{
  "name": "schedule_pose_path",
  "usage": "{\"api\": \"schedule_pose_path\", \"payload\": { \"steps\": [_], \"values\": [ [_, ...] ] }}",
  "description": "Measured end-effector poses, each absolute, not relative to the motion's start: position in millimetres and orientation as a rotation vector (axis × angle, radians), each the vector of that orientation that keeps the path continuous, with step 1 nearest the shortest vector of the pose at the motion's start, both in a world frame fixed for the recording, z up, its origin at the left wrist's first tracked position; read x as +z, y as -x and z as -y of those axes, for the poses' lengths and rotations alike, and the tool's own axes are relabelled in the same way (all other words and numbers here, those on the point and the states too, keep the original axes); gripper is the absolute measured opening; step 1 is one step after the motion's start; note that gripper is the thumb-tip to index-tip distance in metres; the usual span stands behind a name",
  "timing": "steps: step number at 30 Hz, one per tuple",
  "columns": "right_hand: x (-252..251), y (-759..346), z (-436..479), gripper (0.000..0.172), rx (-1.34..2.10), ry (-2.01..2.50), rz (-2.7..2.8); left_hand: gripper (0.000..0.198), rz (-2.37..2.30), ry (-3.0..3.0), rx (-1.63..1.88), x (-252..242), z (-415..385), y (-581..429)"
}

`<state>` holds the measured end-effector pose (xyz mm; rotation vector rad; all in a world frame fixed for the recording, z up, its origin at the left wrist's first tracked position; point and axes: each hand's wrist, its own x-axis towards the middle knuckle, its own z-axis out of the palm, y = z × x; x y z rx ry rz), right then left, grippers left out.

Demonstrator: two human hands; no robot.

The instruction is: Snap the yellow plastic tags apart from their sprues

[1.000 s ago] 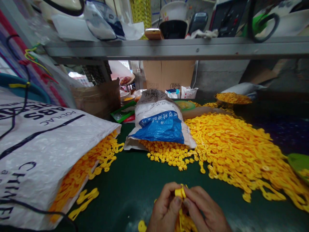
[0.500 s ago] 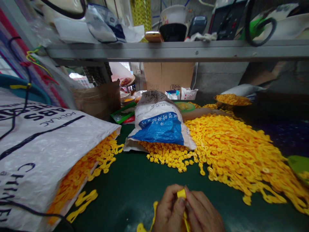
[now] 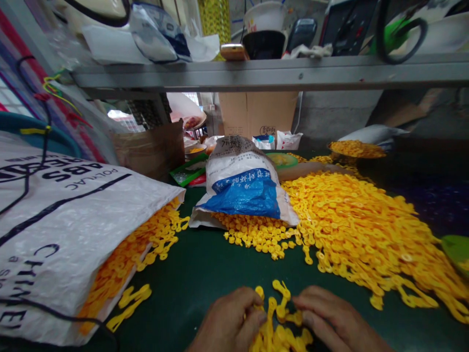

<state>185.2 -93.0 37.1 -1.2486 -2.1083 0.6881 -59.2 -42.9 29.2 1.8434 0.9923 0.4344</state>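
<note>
Small yellow plastic pieces [image 3: 280,337], link-shaped with round ends, lie in a little heap on the dark green tabletop between my hands. My left hand [image 3: 232,318] is at the heap's left side, its thumb and fingers curled in around a yellow piece that shows between them. From the right, my right hand [image 3: 337,318] closes its fingertips at the end of another yellow piece [image 3: 295,318]. The hands are apart. The undersides of both hands and part of the heap are hidden or cut off by the lower edge.
A large pile of yellow pieces [image 3: 366,230] spreads on the right. A white-and-blue sack [image 3: 249,190] spills round yellow bits ahead. On the left, a white sack [image 3: 73,210] opens onto more pieces, with a black cable [image 3: 54,315] across it. A metal shelf beam [image 3: 256,76] crosses above.
My hands were together with a yellow piece held between them. They have since separated left and right, and the heap of pieces now shows between them.
</note>
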Motion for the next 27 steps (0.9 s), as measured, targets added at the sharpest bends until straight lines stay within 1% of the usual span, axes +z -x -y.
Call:
{"api": "schedule_pose_path", "payload": {
  "steps": [3, 6, 7, 9, 12, 15, 19, 21, 24, 27],
  "values": [
    [27, -204, 71, 0.023, 0.326, 1.496, 2.118, 0.018, -1.178, -2.106, 0.499, 46, 18, 47],
    [16, -218, 43, 0.028, -0.084, 1.669, 2.310, 0.019, -1.152, -2.342, 0.380, 44, -14, 16],
    [13, -221, 34, 0.031, -0.173, 1.688, 2.358, 0.019, -1.145, -2.369, 0.347, 40, -25, 5],
    [8, -224, 23, 0.031, -0.258, 1.696, 2.403, 0.019, -1.166, -2.392, 0.301, 30, -42, -14],
    [0, -227, 20, 0.026, -0.270, 1.677, 2.416, 0.016, -1.195, -2.406, 0.244, 17, -53, -27],
    [-6, -230, 33, 0.024, -0.243, 1.635, 2.445, 0.020, -1.213, -2.411, 0.206, 11, -50, -21],
    [-1, -237, 52, 0.027, -0.017, 1.577, 2.433, 0.020, -1.229, -2.394, 0.198, 9, -43, 2],
    [6, -239, 56, 0.030, 0.083, 1.589, 2.378, 0.021, -1.237, -2.369, 0.222, 10, -42, 13],
    [13, -237, 55, 0.035, 0.114, 1.628, 2.377, 0.020, -1.244, -2.321, 0.282, 11, -39, 22],
    [16, -234, 50, 0.031, 0.110, 1.722, 2.351, 0.020, -1.174, -2.114, 0.455, 12, -34, 22]
  ]
}}
